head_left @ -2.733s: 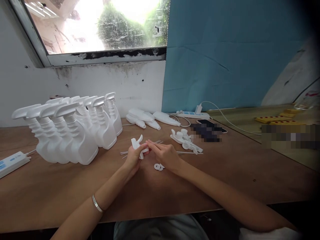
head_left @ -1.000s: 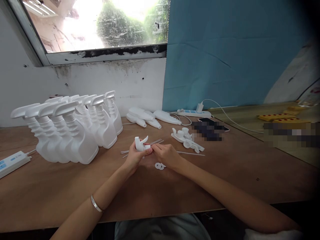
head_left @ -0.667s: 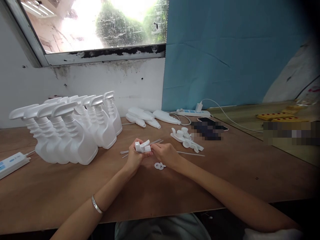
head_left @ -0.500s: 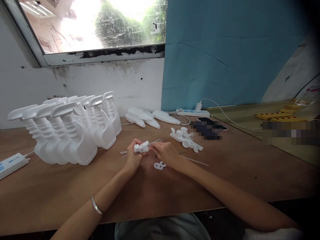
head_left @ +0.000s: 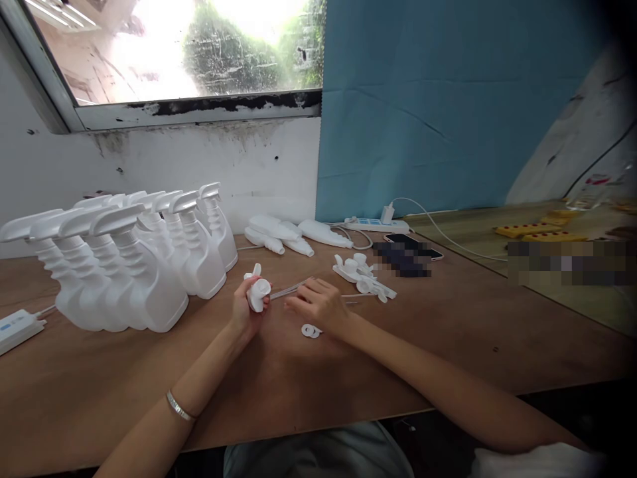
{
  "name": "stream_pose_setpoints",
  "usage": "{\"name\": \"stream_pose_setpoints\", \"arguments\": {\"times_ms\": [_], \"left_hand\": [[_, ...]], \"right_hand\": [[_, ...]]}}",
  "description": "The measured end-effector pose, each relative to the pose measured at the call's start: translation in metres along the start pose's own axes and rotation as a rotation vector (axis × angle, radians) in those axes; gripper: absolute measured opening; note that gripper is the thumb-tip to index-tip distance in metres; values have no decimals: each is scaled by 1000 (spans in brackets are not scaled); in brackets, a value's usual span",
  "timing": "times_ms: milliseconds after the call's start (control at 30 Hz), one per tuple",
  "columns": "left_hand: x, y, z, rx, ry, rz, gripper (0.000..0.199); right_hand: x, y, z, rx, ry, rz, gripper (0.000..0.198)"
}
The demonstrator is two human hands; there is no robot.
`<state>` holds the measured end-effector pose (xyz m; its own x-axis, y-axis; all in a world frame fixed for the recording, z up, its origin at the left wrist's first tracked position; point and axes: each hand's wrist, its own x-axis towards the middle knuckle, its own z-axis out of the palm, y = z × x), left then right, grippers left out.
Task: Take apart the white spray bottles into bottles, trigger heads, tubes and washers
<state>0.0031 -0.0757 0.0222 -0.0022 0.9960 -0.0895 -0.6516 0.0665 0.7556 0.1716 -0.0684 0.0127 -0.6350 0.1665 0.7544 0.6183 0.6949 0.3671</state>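
My left hand (head_left: 246, 307) is closed round a white spray trigger head (head_left: 259, 292), with its round cap end facing me. To the right, my right hand (head_left: 321, 307) hovers low with fingers bent together. A thin clear tube (head_left: 365, 296) sticks out behind it and appears to run through its grip, though the fingers hide that part. Several more thin tubes (head_left: 288, 290) lie on the table between the hands. Just below my right hand are a few white ring washers (head_left: 309, 330), partly overlapping.
White spray bottles (head_left: 164, 299) with trigger heads stand in rows at left. Several white bottles (head_left: 271, 232) lie near the wall. More trigger parts (head_left: 361, 275) sit right of my hands, before a phone (head_left: 398, 239) and a power strip (head_left: 373, 224). Another power strip (head_left: 20, 328) is at far left.
My left hand has drawn left with the trigger head and turned its cap end towards me. My right hand has come away from it, and the tube behind it now lies at another angle.
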Motion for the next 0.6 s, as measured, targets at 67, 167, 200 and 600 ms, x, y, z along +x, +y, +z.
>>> {"name": "stream_pose_setpoints", "arguments": {"times_ms": [67, 167, 200, 600], "left_hand": [[1, 5, -2, -48, -5, 50, 8], [3, 10, -5, -97, -10, 102, 6], [4, 11, -6, -109, -9, 114, 6], [2, 14, -6, -155, -50, 129, 6]], "right_hand": [[1, -8, -3, 17, 65, -137, 16], [3, -18, -12, 62, 95, -279, 11], [4, -21, -16, 78, 100, -307, 10], [-4, 6, -24, 456, 397, 159, 13]]}}
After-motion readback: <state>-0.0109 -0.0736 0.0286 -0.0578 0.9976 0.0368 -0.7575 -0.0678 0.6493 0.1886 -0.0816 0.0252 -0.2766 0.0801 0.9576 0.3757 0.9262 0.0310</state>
